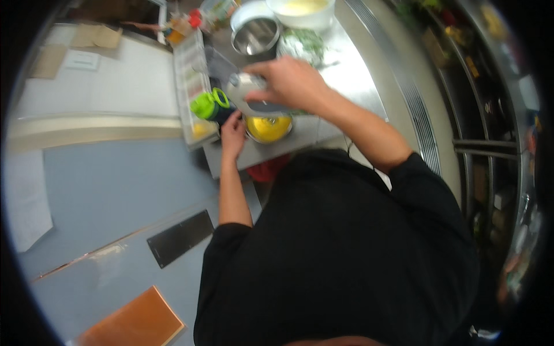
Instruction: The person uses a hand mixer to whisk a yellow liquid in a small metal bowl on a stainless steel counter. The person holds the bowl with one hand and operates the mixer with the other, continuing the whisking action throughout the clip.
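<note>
My right hand (291, 82) grips a whitish-grey electric hand mixer (246, 91) from above. Below the mixer a metal bowl (259, 139) holds a yellow mixture (269, 129), and wire beaters appear to reach into it. At the bowl's left side is my left hand (234, 134), its fingers close to the rim; whether they grip it is hard to make out. Just behind that hand a dark bottle with a bright green lid (203, 106) lies tilted or leans, partly hidden.
Along the left runs a clear container with compartments (190, 73). Farther back are an empty steel bowl (256, 36), a white bowl with yellow contents (320, 17) and wrapped greens (301, 45). Shelves (471, 86) line the right, past a floor drain grate (413, 99).
</note>
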Action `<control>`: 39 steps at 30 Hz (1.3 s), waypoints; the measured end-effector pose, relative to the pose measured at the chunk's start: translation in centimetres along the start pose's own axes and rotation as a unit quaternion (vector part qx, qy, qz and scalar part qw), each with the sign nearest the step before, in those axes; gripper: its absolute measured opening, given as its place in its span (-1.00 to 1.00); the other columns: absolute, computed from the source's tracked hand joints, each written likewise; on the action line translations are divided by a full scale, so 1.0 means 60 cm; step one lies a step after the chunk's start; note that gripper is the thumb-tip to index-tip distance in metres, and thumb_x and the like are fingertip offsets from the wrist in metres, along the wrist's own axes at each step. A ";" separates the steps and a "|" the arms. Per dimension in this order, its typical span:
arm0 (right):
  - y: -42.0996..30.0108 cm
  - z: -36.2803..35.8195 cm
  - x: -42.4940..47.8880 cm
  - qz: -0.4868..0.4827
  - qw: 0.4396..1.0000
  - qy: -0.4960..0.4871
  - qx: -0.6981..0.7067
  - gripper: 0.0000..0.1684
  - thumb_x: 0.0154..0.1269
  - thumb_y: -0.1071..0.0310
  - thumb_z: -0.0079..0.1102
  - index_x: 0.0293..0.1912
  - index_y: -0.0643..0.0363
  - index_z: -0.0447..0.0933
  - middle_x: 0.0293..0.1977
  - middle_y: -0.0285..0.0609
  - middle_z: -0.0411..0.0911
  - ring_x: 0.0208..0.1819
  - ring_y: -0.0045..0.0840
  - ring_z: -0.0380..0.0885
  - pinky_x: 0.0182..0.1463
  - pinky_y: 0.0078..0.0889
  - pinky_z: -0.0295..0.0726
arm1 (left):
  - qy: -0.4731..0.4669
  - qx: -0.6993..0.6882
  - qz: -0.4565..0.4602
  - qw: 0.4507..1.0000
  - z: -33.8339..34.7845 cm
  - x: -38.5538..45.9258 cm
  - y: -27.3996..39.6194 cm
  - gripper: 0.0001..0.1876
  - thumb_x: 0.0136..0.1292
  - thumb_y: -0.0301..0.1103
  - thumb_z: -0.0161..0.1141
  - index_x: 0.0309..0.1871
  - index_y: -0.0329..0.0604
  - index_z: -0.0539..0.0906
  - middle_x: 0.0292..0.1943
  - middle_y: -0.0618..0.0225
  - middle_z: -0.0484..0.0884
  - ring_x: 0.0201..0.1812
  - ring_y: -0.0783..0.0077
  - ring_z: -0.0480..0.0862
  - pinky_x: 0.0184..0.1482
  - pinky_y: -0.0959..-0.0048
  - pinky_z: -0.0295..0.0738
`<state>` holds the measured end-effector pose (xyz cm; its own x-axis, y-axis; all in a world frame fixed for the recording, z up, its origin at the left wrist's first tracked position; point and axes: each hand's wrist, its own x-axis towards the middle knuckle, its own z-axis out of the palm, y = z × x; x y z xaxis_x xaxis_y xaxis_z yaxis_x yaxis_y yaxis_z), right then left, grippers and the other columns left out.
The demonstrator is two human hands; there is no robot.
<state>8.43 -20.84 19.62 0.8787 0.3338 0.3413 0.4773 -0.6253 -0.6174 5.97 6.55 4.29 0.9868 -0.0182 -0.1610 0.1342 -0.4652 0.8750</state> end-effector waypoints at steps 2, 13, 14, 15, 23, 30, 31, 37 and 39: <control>-0.021 -0.020 0.002 0.024 0.999 -0.033 -0.015 -0.43 0.12 -0.11 0.42 0.03 0.01 0.69 -0.32 0.05 0.71 -0.19 -0.06 0.70 -0.09 -0.09 0.67 | -0.005 -0.068 -0.010 0.998 0.005 0.005 -0.006 -0.60 0.40 -0.43 0.12 0.29 -0.18 0.57 -0.43 0.53 0.54 -0.45 0.69 0.51 -0.45 0.60 0.50; -0.032 0.007 0.026 0.015 0.998 -0.002 -0.054 -0.35 0.05 -0.16 0.48 0.08 -0.04 0.70 -0.38 -0.03 0.72 -0.33 -0.22 0.72 -0.16 -0.27 0.68 | 0.018 -0.093 0.005 0.995 0.019 0.020 0.000 -0.67 0.38 -0.42 0.14 0.18 -0.16 0.67 -0.50 0.55 0.50 -0.56 0.70 0.43 -0.53 0.59 0.38; -0.043 0.002 0.026 0.026 0.998 -0.018 -0.054 -0.37 0.06 -0.15 0.44 0.05 -0.01 0.70 -0.35 -0.04 0.72 -0.26 -0.18 0.72 -0.12 -0.20 0.68 | 0.020 -0.099 -0.016 0.995 0.019 0.018 -0.001 -0.66 0.37 -0.43 0.14 0.18 -0.17 0.67 -0.49 0.54 0.52 -0.52 0.69 0.45 -0.45 0.57 0.41; -0.045 0.004 0.028 0.023 0.998 -0.017 -0.056 -0.37 0.05 -0.16 0.45 0.05 0.00 0.70 -0.34 -0.05 0.72 -0.26 -0.19 0.72 -0.12 -0.20 0.68 | 0.023 -0.099 -0.003 0.995 0.020 0.020 -0.007 -0.67 0.36 -0.44 0.14 0.17 -0.18 0.67 -0.48 0.53 0.53 -0.50 0.68 0.46 -0.42 0.57 0.41; -0.059 0.030 0.030 0.016 0.998 -0.019 -0.060 -0.32 0.04 -0.18 0.47 0.09 -0.03 0.69 -0.32 -0.05 0.73 -0.25 -0.21 0.74 -0.07 -0.23 0.69 | 0.039 -0.151 0.019 0.988 0.032 0.016 0.001 -0.81 0.37 -0.45 0.15 -0.03 -0.22 0.70 -0.41 0.52 0.64 -0.47 0.69 0.47 -0.39 0.58 0.40; -0.064 0.029 0.031 0.009 0.998 -0.028 -0.051 -0.34 0.05 -0.03 0.52 0.13 0.04 0.66 -0.19 -0.03 0.74 -0.19 -0.25 0.75 -0.05 -0.30 0.66 | 0.032 -0.205 -0.016 0.978 0.038 0.009 0.004 -0.85 0.42 -0.37 0.15 -0.08 -0.14 0.70 -0.47 0.58 0.58 -0.55 0.76 0.43 -0.57 0.64 0.33; -0.065 0.025 0.031 0.012 0.998 -0.048 -0.033 -0.33 0.05 -0.02 0.52 0.13 0.07 0.66 -0.17 -0.02 0.73 -0.18 -0.24 0.74 -0.04 -0.29 0.66 | 0.037 -0.206 -0.017 0.978 0.037 0.009 0.007 -0.84 0.42 -0.36 0.15 -0.07 -0.14 0.70 -0.48 0.59 0.58 -0.55 0.75 0.43 -0.57 0.64 0.33; -0.071 0.015 0.037 0.002 0.993 -0.115 -0.005 -0.29 0.03 0.01 0.55 0.14 0.13 0.63 -0.06 0.07 0.69 -0.06 -0.15 0.71 0.04 -0.22 0.64 | 0.025 -0.202 0.021 0.979 0.036 -0.002 0.024 -0.79 0.42 -0.44 0.12 0.03 -0.18 0.69 -0.42 0.43 0.68 -0.61 0.62 0.55 -0.62 0.55 0.46; -0.086 -0.008 0.033 0.016 0.993 -0.117 0.012 -0.34 0.01 0.02 0.55 0.08 0.14 0.67 -0.22 0.12 0.70 -0.18 -0.06 0.71 -0.04 -0.21 0.65 | 0.000 -0.243 -0.007 0.970 0.039 0.003 0.029 -0.83 0.41 -0.49 0.10 -0.03 -0.23 0.67 -0.44 0.40 0.67 -0.59 0.62 0.58 -0.60 0.56 0.47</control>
<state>7.73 -17.29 23.85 0.8696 0.4704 0.1497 0.4472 -0.6221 -0.6426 6.18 3.67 4.70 0.9844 -0.0150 -0.1753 0.1755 0.0060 0.9845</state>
